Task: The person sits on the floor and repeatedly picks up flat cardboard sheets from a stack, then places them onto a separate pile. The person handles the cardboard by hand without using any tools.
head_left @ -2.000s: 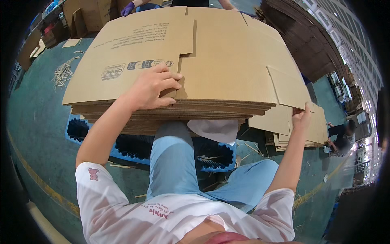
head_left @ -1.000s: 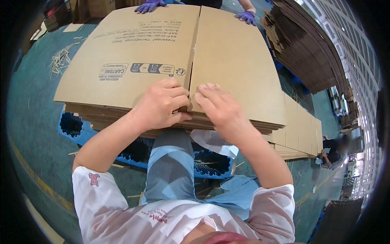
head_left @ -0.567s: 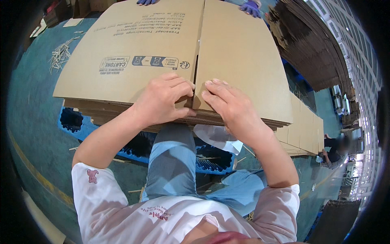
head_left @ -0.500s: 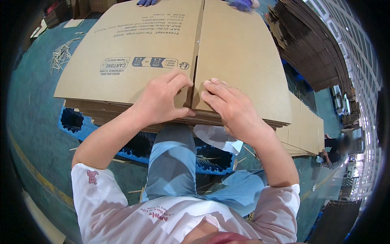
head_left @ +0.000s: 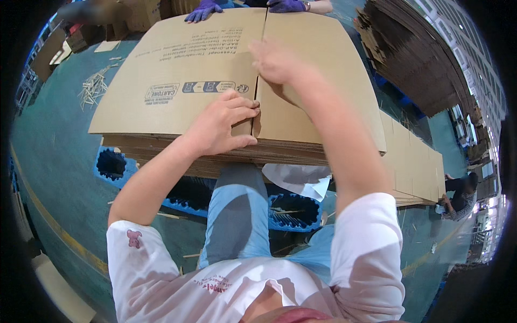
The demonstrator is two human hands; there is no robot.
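Note:
A printed brown cardboard sheet (head_left: 161, 67) tops a thick stack of flat cardboard, a narrow slit running through it away from me. My left hand (head_left: 223, 121) rests on the near part beside this slit, thumb apart from the bent fingers. Farther along the slit, my right hand (head_left: 277, 62) is over the cardboard, its fingers smeared by motion. At the far edge, another person's purple-gloved hands (head_left: 203, 11) lie on either side of the slit.
Beneath the stack is a blue plastic pallet (head_left: 293, 212), with white crumpled sheeting (head_left: 299, 180) by my knees. Thin wooden sticks (head_left: 93, 89) litter the floor at left. More flat cardboard stacks (head_left: 414, 54) stand at right, where another person (head_left: 460, 194) crouches.
My right hand has moved away from the near edge, farther along the slit. My left hand stays near the front. The other person's gloved hands show more fully at the far edge.

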